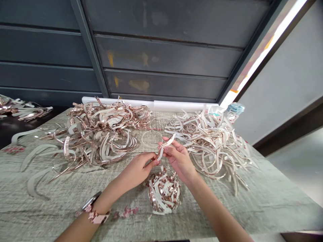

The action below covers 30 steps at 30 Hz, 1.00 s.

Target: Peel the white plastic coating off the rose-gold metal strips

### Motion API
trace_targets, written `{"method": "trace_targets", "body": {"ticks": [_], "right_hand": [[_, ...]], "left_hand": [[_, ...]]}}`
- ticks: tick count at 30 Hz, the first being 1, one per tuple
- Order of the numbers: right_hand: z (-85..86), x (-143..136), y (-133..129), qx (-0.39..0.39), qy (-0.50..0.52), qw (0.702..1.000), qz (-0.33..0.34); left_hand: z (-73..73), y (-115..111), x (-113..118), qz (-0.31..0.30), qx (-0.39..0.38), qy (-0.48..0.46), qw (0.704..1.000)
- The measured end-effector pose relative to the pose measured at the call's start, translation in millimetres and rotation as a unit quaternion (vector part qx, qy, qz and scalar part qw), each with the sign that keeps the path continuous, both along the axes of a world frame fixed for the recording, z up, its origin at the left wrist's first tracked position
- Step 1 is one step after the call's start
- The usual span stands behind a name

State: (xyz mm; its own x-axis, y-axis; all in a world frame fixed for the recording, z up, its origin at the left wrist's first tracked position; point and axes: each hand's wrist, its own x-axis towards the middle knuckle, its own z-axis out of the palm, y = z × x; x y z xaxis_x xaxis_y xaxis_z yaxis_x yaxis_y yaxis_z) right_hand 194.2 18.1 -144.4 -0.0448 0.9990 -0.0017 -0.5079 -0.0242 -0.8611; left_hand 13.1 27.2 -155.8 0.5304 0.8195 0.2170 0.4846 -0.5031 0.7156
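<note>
Between my two hands is a short, wavy strip of white and rose-gold foil (165, 147). My left hand (141, 168) pinches its lower end with thumb and finger. Higher up the strip, my right hand (180, 159) grips it between thumb and fingers. Just below the hands, on the table, sits a round heap of short cut foil pieces (164, 191), white and rose-gold. To the left lies a large tangle of long curled foil strips (111, 117). Another pile of long foil strips (212, 141) spreads out to the right of my right hand.
White rolls (176, 106) lie along the back of the table (214, 211), against dark panels (161, 53). A blue-topped clear item (235, 109) stands at the back right. More foil strips (22, 109) rest on a dark surface at the far left.
</note>
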Motion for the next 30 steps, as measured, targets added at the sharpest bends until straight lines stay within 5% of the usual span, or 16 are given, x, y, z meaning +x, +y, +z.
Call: {"method": "trace_targets", "body": {"ticks": [8,27,30], "right_hand": [[-4.5,-2.7,1.1,0.003,-0.005,0.999,-0.044],[-2.8,2.9,5.8,-0.045,0.083,0.996,0.0],[-4.4,0.6,4.9,-0.024,0.075,0.997,-0.016]], "left_hand": [[0.2,-3.8,2.5,0.018,0.033,0.004,0.999],[11.3,3.7,-12.5,-0.032,-0.037,-0.01,0.999],[10.7,7.4,-17.5,0.005,-0.005,-0.019,1.0]]}}
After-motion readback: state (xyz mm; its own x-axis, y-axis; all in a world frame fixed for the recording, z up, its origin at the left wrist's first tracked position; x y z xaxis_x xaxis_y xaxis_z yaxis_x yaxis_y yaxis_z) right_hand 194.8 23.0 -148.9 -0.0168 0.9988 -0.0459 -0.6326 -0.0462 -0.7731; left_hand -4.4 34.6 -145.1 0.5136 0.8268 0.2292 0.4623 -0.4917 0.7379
